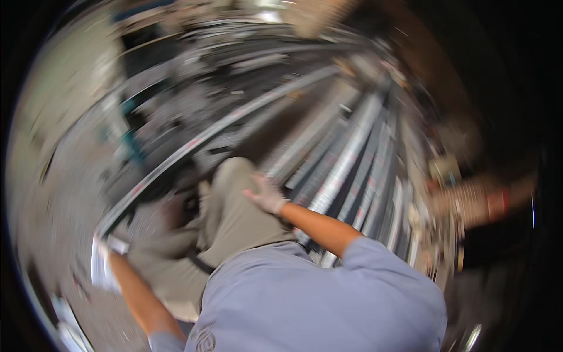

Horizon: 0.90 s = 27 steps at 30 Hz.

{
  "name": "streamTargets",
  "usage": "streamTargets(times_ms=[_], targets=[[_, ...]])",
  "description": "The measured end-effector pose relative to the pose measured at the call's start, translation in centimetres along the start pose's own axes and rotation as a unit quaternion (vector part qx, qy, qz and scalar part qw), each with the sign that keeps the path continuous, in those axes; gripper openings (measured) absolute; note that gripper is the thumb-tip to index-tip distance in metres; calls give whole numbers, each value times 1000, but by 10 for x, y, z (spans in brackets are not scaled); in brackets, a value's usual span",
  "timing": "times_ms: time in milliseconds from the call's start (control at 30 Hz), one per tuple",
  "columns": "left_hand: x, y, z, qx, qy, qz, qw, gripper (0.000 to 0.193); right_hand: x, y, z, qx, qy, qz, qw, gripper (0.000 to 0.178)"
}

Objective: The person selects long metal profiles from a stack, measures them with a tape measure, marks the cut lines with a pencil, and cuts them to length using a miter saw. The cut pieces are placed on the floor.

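Observation:
Down at the left, my left hand (103, 249) is closed at the near end of a long silver bar (199, 139) with red marks; motion blurs the fingers. The bar runs away from me toward the far right. Beside that hand shows a white sheet-like thing (105, 271), too smeared to name. My right hand (267, 195), in a thin whitish glove, lies on my bent knee (234, 176) with its fingers apart and nothing in it.
Several long metal bars (346, 158) lie side by side to my right, fanning toward the far end. Blurred dark pieces (170, 129) and a teal object (132, 144) are on the left. A pale box-like thing (446, 170) stands farther right.

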<state>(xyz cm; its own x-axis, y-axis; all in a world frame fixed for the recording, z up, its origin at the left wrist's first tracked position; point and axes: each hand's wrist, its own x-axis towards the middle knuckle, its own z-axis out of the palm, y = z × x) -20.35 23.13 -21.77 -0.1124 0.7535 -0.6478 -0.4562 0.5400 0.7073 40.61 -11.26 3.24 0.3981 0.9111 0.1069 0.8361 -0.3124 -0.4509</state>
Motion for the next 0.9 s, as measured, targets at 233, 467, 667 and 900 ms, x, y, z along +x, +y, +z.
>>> streamTargets(times_ms=[233, 467, 667, 900], targets=[[-82, 0, 130, 508, 341, 186, 769, 114, -146, 36, -71, 28, -37, 261, 964, 67], [-136, 6, 178, 680, 225, 158, 680, 102, -384, 100, -82, -120, -49, 509, 851, 61], [-95, -15, 173, 866, -142, 129, 461, 83, -537, 106, -60, -174, 168, 618, 748, 44], [-65, -27, 207, 882, -243, 85, 394, 79, -611, 99, -36, -146, 170, 677, 701, 41]])
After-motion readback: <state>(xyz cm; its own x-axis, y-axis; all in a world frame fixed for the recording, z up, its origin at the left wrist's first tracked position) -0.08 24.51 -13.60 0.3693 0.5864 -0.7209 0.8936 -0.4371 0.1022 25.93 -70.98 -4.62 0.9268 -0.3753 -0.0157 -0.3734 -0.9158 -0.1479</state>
